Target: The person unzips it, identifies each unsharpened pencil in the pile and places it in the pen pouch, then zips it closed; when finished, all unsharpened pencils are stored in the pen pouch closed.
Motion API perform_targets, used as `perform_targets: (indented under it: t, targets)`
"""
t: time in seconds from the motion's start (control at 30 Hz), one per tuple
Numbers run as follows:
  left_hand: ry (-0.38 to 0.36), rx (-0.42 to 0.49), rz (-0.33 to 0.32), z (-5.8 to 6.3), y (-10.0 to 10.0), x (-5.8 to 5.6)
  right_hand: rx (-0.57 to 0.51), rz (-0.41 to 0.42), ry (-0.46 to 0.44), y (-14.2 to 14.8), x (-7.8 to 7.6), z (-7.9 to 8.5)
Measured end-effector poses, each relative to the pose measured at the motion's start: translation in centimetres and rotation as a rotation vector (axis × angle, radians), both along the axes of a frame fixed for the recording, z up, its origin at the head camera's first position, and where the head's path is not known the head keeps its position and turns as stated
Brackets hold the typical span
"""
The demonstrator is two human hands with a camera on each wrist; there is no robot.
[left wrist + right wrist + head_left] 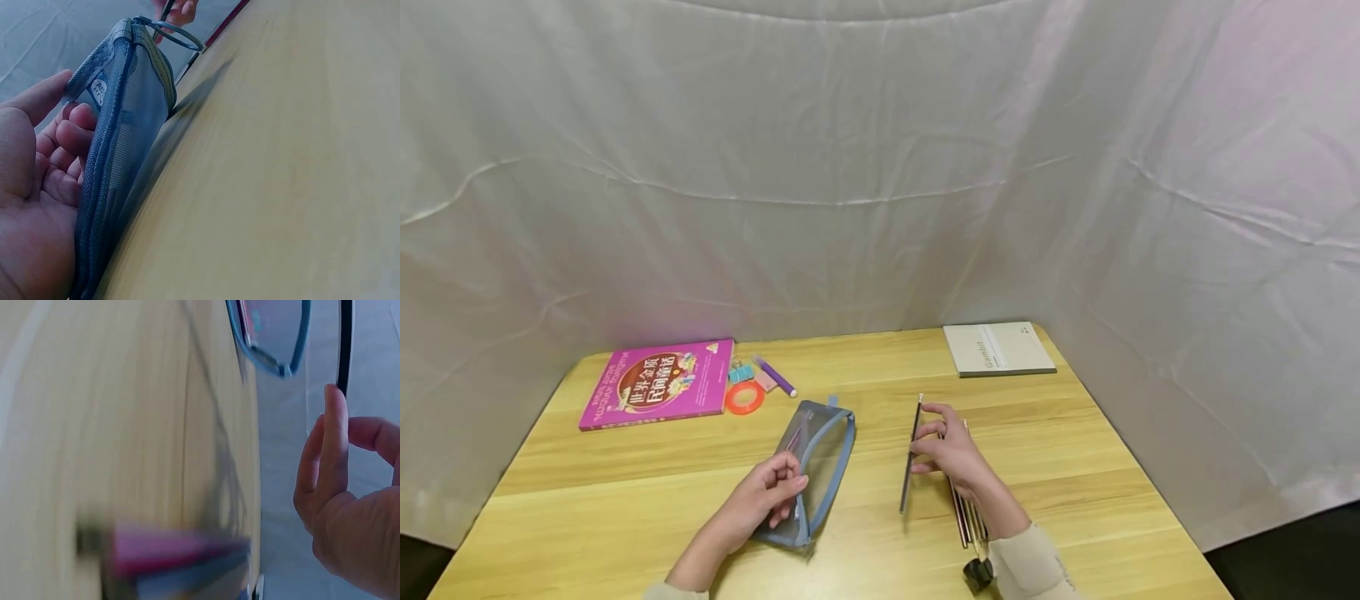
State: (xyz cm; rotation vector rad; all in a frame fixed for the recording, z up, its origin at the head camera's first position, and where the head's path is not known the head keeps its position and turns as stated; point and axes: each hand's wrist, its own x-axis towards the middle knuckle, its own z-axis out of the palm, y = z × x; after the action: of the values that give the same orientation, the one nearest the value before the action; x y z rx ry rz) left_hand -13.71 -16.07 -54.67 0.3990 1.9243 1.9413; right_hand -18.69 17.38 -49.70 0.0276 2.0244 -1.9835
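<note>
While the left hand (762,495) grips a grey, blue-edged mesh pouch (837,471), the right hand (952,450) pinches a slim black pencil (907,479) right of the pouch.

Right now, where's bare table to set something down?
Free: between marker and notebook; nearside of the notebook, right of right hand; between book and left hand. Crowded: marker, tape and clip beside the book; pouch at left hand; pencils under right hand.
</note>
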Motion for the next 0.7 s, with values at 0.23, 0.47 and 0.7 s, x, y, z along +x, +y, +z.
perform_targets:
  t: [0.23,0.47,0.7]
  targets:
    - [0.010,-0.002,-0.003,0.0,0.0,-0.1,-0.057,0.014,0.011,-3.4,0.3,-0.2]
    - [0.016,-0.003,0.000,0.1,0.1,-0.1,-0.099,-0.006,0.020,-5.9,0.5,-0.6]
    - [0.021,-0.008,0.003,0.1,0.1,0.1,-0.137,-0.074,0.014,-7.8,1.4,-1.4]
